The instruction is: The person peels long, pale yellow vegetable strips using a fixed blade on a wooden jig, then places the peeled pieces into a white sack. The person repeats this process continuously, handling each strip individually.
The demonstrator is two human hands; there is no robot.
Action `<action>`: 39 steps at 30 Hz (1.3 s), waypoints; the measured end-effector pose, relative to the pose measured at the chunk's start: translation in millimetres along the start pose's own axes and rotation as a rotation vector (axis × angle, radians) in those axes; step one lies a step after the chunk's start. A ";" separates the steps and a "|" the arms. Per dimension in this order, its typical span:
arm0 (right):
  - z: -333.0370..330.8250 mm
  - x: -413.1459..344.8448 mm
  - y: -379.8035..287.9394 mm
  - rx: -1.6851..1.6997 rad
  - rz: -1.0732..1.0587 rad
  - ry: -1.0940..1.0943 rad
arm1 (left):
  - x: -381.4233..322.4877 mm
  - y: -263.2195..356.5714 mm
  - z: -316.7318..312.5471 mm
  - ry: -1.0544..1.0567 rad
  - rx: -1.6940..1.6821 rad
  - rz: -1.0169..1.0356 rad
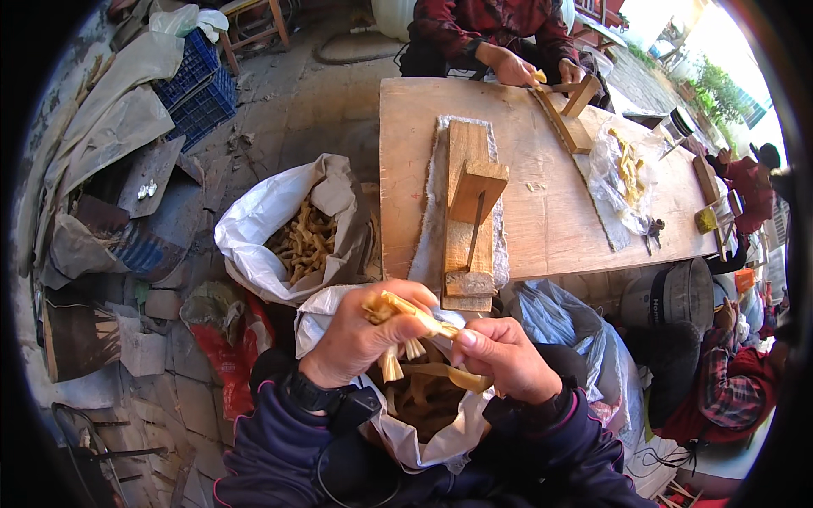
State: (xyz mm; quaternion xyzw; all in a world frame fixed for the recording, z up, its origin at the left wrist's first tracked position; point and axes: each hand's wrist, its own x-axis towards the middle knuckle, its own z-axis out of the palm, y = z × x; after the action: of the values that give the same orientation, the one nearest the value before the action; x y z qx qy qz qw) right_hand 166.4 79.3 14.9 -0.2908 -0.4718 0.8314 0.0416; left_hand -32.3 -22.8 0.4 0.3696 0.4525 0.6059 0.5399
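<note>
My left hand (356, 330) grips a small bundle of pale yellow, fibrous-looking strips (406, 309) over the person's lap. The strips' exact material is unclear. My right hand (508, 359) pinches the bundle's right end between thumb and fingers. A broader tan strip (470, 380) hangs just beneath the right hand; whether that hand also holds it is hard to tell. Below both hands stands an open white woven sack (419, 454) with brown strips inside. Straight ahead, a wooden jig (469, 235) with an upright block and a slanted metal rod lies on a cloth (429, 235).
The jig is on a plywood table (540, 222). Another white sack (254, 222) holds knobbly brown pieces. A plastic bag (625, 174) with yellow strips lies beside a second wooden jig (565, 124). A person's hands (511, 66) work across the table; other people sit at right. Blue crates (197, 95) stand far left.
</note>
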 end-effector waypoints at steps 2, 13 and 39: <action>1.4 -1.5 -1.4 -0.054 0.003 0.035 | -1.3 -3.6 4.0 -0.053 -0.116 -0.155; -22.5 12.5 -16.2 -0.253 -0.524 0.537 | 29.7 -5.8 15.8 0.219 -0.037 0.030; -17.7 18.3 -3.2 -0.764 -1.015 -0.035 | -2.7 -20.3 48.4 -0.306 0.520 -0.303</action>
State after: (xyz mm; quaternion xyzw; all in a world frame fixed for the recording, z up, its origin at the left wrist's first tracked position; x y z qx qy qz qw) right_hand 159.8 100.8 2.5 -0.0116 -0.8149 0.4856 0.3163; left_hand 19.9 -18.1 -3.4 0.5101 0.5557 0.3203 0.5731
